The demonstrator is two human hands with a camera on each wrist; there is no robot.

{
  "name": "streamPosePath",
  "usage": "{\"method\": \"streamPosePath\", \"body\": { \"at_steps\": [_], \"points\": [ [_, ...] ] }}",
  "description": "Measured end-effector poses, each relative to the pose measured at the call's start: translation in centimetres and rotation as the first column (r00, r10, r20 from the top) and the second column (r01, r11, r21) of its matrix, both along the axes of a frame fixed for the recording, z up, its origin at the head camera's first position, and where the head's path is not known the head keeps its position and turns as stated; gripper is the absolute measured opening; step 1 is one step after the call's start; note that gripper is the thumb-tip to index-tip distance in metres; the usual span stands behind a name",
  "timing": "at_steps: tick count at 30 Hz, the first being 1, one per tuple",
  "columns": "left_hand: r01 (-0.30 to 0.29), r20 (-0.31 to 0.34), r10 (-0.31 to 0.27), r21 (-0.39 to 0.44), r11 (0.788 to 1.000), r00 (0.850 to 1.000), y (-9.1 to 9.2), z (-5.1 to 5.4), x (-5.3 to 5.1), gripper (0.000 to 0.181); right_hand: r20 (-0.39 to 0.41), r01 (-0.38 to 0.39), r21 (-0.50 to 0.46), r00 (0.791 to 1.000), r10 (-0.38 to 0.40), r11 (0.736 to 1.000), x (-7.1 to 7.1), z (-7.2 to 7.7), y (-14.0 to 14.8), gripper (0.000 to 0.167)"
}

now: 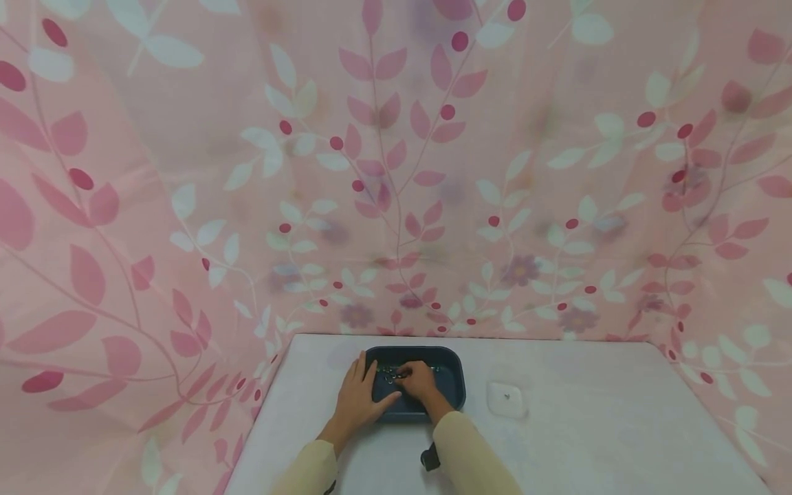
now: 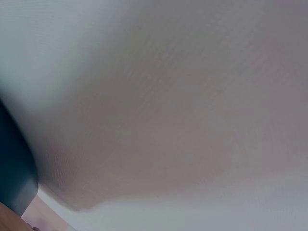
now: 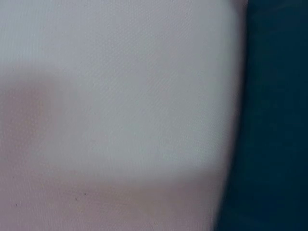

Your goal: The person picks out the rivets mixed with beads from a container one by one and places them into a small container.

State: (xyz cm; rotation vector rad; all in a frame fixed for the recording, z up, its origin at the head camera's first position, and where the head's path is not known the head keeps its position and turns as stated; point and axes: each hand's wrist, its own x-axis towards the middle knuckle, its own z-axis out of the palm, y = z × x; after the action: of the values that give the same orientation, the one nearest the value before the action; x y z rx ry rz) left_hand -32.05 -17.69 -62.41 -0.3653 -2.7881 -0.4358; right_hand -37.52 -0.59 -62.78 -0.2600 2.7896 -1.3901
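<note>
A dark blue tray lies on the white table in the head view, with several small metallic pieces inside it. My left hand rests on the tray's left side, fingers spread and straight. Over the middle of the tray, my right hand reaches in among the pieces with its fingers curled; whether it pinches one is too small to tell. Part of the tray's side shows at the left of the left wrist view, and its dark wall fills the right of the right wrist view.
Right of the tray sits a small clear, whitish square dish with a tiny dark piece in it. A black object is by the right sleeve. Behind the white table hangs a pink curtain with a leaf pattern.
</note>
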Motion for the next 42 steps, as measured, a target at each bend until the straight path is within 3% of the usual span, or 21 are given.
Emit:
{"method": "streamPosePath", "body": {
  "at_steps": [5,13,18,23,28,36,42],
  "points": [
    [0.004,0.006,-0.004,0.000,1.000,1.000,0.0,0.0,0.1,0.096,0.019,-0.003,0.033,1.000,0.003,0.999,0.1,-0.1,0.1,0.013],
    [0.009,0.016,-0.009,0.001,1.000,1.000,0.0,0.1,0.5,0.096,-0.067,-0.047,0.061,0.996,0.051,0.997,0.8,0.1,0.5,0.003],
    [0.013,-0.008,-0.014,-0.004,1.000,1.000,0.1,0.2,0.5,0.096,-0.028,-0.033,0.084,0.999,0.036,0.996,0.9,0.5,0.4,0.006],
    [0.017,-0.017,-0.017,0.003,1.000,1.000,0.1,0.1,0.5,0.096,-0.042,-0.032,0.122,0.998,0.037,0.992,0.7,0.3,0.4,0.005],
    [0.011,0.015,-0.011,0.007,1.000,1.000,0.1,0.0,0.4,0.096,-0.074,-0.003,0.093,0.997,0.010,0.996,0.7,0.2,0.6,0.007],
    [0.014,0.010,-0.014,0.013,1.000,1.000,-0.1,-0.1,0.0,0.097,-0.073,0.079,-0.001,0.994,-0.079,0.997,0.4,0.2,1.1,0.009],
    [0.003,0.042,-0.003,0.010,1.000,0.999,-0.1,0.0,-0.1,0.097,-0.070,0.027,0.022,0.997,-0.026,0.999,0.4,0.7,1.3,0.012]
  ]
}}
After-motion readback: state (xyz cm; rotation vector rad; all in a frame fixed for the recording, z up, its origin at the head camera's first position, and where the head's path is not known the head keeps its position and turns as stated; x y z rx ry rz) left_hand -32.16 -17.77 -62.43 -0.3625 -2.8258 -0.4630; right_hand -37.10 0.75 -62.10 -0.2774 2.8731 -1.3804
